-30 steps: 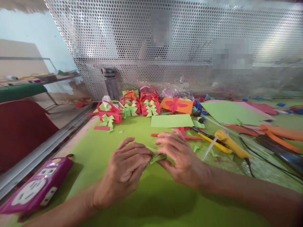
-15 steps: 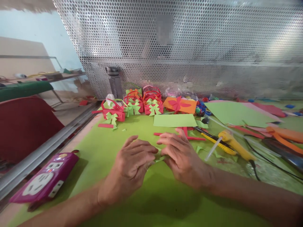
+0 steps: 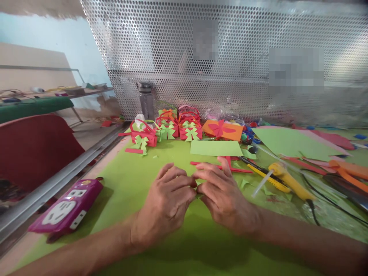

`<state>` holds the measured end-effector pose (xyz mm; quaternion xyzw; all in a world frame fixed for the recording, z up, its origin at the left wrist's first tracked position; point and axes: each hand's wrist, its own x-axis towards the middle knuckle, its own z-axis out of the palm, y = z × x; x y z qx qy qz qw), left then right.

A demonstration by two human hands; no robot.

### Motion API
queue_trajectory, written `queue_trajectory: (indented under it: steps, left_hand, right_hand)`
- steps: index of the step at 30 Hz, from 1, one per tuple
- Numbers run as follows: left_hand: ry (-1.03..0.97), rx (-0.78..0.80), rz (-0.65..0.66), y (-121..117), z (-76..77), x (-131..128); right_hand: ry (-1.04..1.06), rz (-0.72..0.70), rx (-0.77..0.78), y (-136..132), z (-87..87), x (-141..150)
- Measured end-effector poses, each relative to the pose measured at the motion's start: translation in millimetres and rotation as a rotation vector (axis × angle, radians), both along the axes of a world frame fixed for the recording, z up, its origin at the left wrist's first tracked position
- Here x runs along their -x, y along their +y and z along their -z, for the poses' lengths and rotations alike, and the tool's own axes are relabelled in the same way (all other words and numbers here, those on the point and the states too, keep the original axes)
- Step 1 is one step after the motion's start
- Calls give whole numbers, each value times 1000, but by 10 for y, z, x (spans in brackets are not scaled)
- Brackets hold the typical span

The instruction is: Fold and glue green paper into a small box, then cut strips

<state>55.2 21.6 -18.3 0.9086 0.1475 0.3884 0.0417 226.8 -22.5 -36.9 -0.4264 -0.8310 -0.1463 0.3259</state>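
Observation:
My left hand [image 3: 171, 201] and my right hand [image 3: 222, 191] meet over the green table covering, fingertips nearly touching. Both pinch a small piece of light green paper [image 3: 199, 190]; most of it is hidden behind my fingers. Just beyond them lie thin red paper strips [image 3: 235, 169] and a flat light green paper rectangle [image 3: 216, 148]. Farther back stand several small red paper baskets with green bows, one of them a red basket [image 3: 149, 138] at the left. An orange paper piece with a red bow [image 3: 222, 130] leans beside them.
At the right lie a yellow glue gun [image 3: 290, 182], a yellow-black cutter knife [image 3: 268, 178], orange-handled scissors [image 3: 349, 172] and green paper sheets [image 3: 296, 142]. A purple power strip [image 3: 67, 207] sits at the left edge. A grey bottle [image 3: 146, 101] stands before the perforated metal panel [image 3: 172, 46].
My hands have drawn closer together, and less of the green paper shows between the fingers. The whole view has shifted slightly, with the objects appearing farther right.

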Motion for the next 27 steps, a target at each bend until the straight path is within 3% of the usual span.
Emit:
queue_trajectory:
  steps: [13,17,22,27]
  left_hand:
    - [17,76,-14,6,14,7]
    - [-11,145,-106,99,21,60]
    - [-88,429,-243,234,-23,127]
    - [-189,796,-121,209,-28,97]
  right_hand:
    - [101,-8,83,-4,-39,-4]
    - [336,-51,187,26,-97,-65]
    - [727,-99,341,108,-123,-194]
    - [920,-65,429,143,-62,-222]
